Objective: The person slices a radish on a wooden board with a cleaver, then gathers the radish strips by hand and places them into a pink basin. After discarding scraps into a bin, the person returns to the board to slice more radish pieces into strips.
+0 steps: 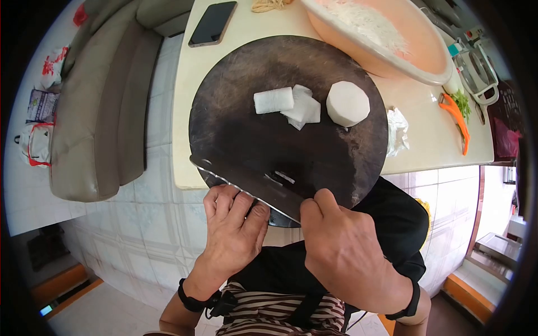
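Observation:
My right hand (344,241) is wrapped round the handle end of a knife (252,187), whose dark blade slants up and left over the near part of a round dark cutting board (235,84). Against the blade's near edge are the bent fingers of my left hand (232,224); anything under them is hidden. Farther back on the board, several thin white slices (273,101) overlap one another. To their right stands a thick white chunk (347,104) with a flat top. Small white slivers (283,177) show beside the blade.
A large peach-coloured basin (386,67) with white shreds is at the back right. A phone (213,23) lies back left on the table (184,123). An orange peeler (457,120), greens (460,105) and crumpled foil (397,133) are right. A sofa (92,112) stands left.

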Demonstrator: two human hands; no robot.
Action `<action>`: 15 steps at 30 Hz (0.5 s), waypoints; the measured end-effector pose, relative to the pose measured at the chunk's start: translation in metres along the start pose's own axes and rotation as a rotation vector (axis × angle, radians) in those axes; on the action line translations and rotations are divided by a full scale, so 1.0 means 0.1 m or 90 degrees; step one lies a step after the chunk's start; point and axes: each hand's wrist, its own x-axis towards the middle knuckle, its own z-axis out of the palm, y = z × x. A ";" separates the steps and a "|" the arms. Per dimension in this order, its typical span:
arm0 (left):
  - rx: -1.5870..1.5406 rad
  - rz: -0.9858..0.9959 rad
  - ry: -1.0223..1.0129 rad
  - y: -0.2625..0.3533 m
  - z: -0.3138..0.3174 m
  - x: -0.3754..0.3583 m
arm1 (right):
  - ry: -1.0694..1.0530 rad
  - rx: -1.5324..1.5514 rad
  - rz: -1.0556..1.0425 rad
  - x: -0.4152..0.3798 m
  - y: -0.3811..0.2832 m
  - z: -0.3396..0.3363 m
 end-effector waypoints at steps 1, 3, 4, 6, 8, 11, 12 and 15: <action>-0.002 -0.005 0.011 0.00 0.02 -0.01 | 0.016 0.008 0.003 -0.01 0.01 0.01; -0.013 0.001 0.039 0.01 0.05 0.00 | 0.041 -0.003 0.010 -0.02 0.03 0.03; -0.015 -0.011 0.040 0.01 0.05 -0.01 | 0.054 -0.027 -0.007 -0.04 0.03 0.04; -0.026 -0.024 0.044 -0.04 0.10 -0.08 | 0.064 -0.049 -0.020 -0.08 0.05 0.04; -0.050 -0.049 0.050 -0.08 0.15 -0.14 | 0.058 -0.128 -0.059 -0.09 0.02 0.03; -0.078 -0.051 0.068 -0.09 0.16 -0.17 | 0.081 -0.141 -0.036 -0.13 -0.02 0.07; -0.090 -0.049 0.098 -0.11 0.21 -0.16 | 0.170 -0.170 -0.039 -0.08 0.02 0.26; -0.088 0.021 0.146 -0.15 0.21 -0.13 | 0.155 -0.149 -0.027 -0.09 -0.01 0.27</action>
